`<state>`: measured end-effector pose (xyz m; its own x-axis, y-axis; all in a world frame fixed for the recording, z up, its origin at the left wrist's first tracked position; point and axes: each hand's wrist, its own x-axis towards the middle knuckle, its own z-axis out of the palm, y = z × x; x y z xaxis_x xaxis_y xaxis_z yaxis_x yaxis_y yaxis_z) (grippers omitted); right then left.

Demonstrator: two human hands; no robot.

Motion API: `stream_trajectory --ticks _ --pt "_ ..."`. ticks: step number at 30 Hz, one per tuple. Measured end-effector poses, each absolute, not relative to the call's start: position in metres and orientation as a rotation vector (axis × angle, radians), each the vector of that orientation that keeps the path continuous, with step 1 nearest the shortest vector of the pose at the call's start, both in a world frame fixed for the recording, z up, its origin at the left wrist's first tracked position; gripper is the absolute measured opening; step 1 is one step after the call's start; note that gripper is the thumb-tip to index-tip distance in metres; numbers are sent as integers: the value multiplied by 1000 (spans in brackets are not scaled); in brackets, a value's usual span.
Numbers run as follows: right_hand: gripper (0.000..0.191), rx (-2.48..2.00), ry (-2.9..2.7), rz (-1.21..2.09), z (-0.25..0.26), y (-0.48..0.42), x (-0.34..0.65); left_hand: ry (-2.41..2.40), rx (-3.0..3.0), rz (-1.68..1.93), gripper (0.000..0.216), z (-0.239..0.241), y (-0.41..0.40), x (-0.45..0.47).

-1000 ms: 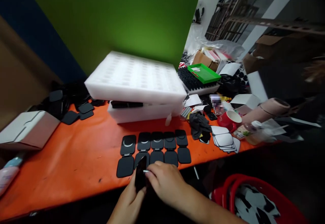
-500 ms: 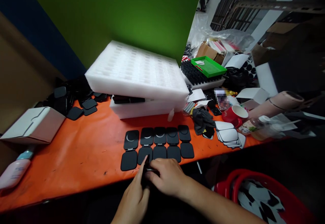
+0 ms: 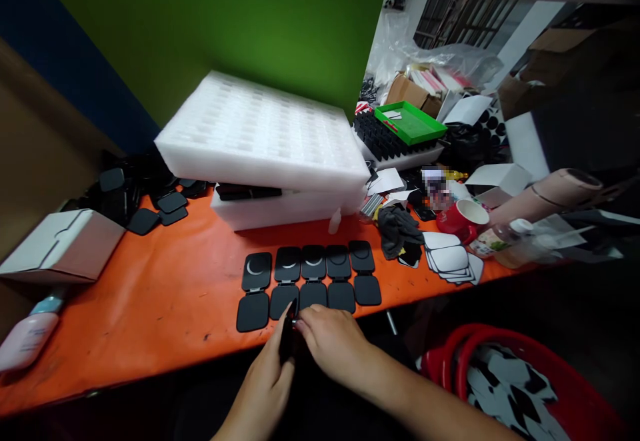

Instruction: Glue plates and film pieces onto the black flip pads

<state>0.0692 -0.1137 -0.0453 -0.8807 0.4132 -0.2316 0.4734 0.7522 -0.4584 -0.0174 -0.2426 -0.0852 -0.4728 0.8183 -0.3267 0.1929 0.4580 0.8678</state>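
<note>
My left hand grips a thin black pad on edge, just over the table's front edge. Close against its right side, my right hand has its fingers curled together. A tiny shiny metal bit shows at those fingertips; what else they pinch is hidden. Beyond my hands, several black hinged pads lie unfolded in a row, two rounded squares each. The upper squares of some carry a pale ring or arc. The lower edges of the middle ones are partly covered by my hands.
White foam blocks are stacked at the back. More black pads and a white box lie left. On the right are a grey glove, white-faced sheets, a red mug and a red bin below.
My right fingers have shifted slightly on the right side of the held pad, and less metal shows there. The view has moved a little; the row of pads lies as before.
</note>
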Motion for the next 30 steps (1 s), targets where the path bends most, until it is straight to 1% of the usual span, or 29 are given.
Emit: stream_trajectory --ticks 2,6,9,13,20,26,30 --pt "29 658 2829 -766 -42 -112 70 1938 861 1006 55 -84 -243 -16" --pt "35 448 2886 -843 -27 -114 71 1864 797 1025 49 -79 -241 -10" --pt "36 473 2908 -848 -21 -117 70 1840 726 1080 47 -79 -239 -7" --pt "32 563 2875 -831 -25 -120 69 1870 683 1143 51 -86 -241 -7" --pt "27 530 2892 -739 -29 -125 69 1947 774 940 61 -83 -244 -11" --pt "29 554 2823 -926 -28 -124 73 1928 955 943 64 -92 -250 -11" --pt "25 679 2726 -1152 -40 -124 75 1901 1009 949 58 -99 -250 -10"
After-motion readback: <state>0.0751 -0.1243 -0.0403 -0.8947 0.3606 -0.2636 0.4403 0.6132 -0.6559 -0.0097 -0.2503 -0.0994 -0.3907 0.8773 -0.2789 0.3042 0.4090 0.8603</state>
